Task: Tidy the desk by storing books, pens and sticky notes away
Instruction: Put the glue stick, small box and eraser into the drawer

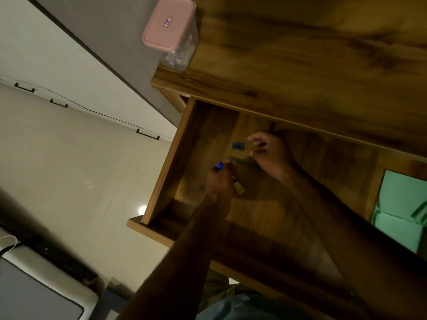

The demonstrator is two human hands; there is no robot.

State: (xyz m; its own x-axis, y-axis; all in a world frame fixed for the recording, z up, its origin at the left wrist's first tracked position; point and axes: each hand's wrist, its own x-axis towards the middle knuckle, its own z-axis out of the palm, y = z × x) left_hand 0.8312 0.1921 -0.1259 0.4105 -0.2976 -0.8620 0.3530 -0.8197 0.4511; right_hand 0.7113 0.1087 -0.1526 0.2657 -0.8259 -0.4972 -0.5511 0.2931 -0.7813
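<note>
Open wooden drawer under desk — pale tiled floor beside.

pink-lidded container on desktop corner | green box right

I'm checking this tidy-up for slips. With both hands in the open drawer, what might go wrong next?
1. The left hand grips several blue-tipped pens loosely; one may slip out.
2. The pink-lidded clear plastic container overhangs the wooden desk top corner; a bump might topple it.
</note>
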